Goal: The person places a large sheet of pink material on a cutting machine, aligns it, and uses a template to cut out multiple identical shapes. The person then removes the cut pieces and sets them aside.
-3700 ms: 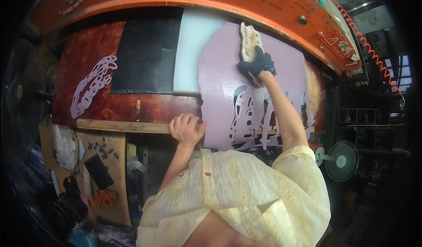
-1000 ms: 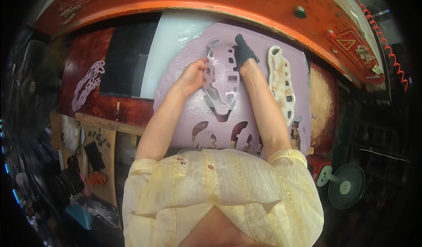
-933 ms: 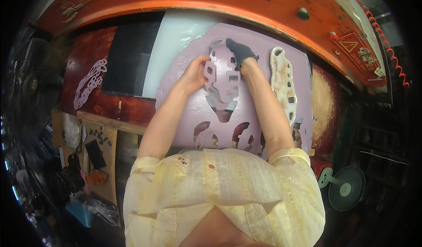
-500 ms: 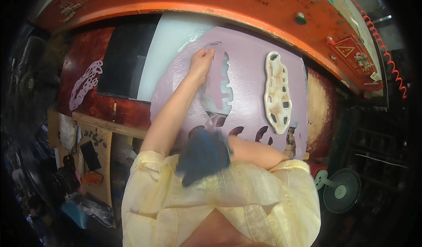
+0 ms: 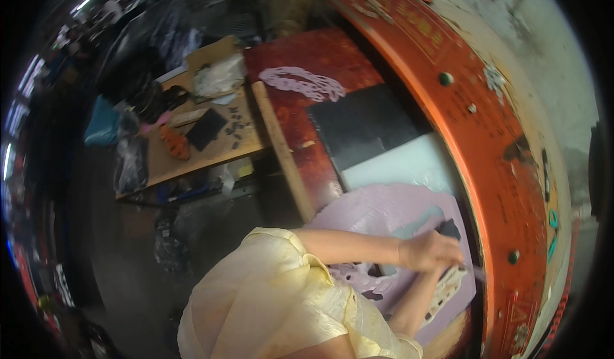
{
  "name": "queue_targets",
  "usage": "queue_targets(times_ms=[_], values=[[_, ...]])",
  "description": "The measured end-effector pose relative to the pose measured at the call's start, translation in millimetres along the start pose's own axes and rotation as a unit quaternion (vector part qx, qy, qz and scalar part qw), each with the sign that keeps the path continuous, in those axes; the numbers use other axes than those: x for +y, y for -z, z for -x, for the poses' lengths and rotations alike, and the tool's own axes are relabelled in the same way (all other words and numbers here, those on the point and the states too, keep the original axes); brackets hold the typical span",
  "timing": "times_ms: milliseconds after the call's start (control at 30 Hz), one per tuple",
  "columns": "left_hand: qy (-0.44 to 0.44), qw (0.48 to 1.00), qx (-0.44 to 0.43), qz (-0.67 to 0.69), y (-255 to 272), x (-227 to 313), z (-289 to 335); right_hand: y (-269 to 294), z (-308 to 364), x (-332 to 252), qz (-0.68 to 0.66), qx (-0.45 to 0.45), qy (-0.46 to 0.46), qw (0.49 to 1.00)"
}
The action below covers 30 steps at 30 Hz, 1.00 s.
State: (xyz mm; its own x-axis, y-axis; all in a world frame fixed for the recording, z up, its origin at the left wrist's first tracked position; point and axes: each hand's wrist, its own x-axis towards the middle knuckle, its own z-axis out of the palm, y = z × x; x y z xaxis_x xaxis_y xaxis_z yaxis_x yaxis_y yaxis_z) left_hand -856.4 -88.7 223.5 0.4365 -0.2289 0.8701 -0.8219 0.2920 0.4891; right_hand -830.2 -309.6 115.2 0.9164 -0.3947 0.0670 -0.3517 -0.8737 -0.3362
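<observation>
My bare left hand [image 5: 427,251] lies across my right wrist, its fingers curled; what they close on is hidden. Just beyond it shows my right hand [image 5: 448,229] in a dark blue glove, partly covered, its fingers not readable. Both are over a lilac sheet [image 5: 358,212] with cut-out gaps. Beside my right forearm, partly hidden, lies a long cream-coloured plate with holes [image 5: 446,290], which looks like a cutting die.
An orange machine beam [image 5: 473,186] with green buttons runs along the right. Beyond the lilac sheet lie a white sheet [image 5: 403,167], a black sheet [image 5: 364,125] and a lilac cut-out web [image 5: 304,83] on the red-brown bed. A wooden side table [image 5: 192,167] carries dark pieces.
My view has swung to the left, so the bed appears turned. The gloved right hand moved from near my chest out over the sheet, and the left hand came to its wrist.
</observation>
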Motion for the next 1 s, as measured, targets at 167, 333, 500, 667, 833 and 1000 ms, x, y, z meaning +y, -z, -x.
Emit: queue_targets(times_ms=[167,333,500,667,833,1000], values=[[0.304,0.940,0.117,0.102,111,63,-40,-8,-32,3,-0.053,-0.049,-0.056,0.996],[0.345,0.919,0.106,-0.159,224,72,-45,-17,-30,-17,-0.016,0.007,-0.055,0.998],[0.287,0.876,0.088,-0.378,307,65,-57,-15,-20,-22,-0.086,0.002,-0.053,0.995],[0.308,0.846,-0.006,-0.435,382,41,-76,-14,15,-39,-0.040,0.041,-0.015,0.998],[0.366,0.823,-0.075,-0.427,412,3,-97,-13,48,-96,0.149,0.115,-0.023,0.982],[0.449,0.705,-0.193,-0.514,448,-79,-93,-17,55,-125,0.179,0.154,-0.059,0.970]])
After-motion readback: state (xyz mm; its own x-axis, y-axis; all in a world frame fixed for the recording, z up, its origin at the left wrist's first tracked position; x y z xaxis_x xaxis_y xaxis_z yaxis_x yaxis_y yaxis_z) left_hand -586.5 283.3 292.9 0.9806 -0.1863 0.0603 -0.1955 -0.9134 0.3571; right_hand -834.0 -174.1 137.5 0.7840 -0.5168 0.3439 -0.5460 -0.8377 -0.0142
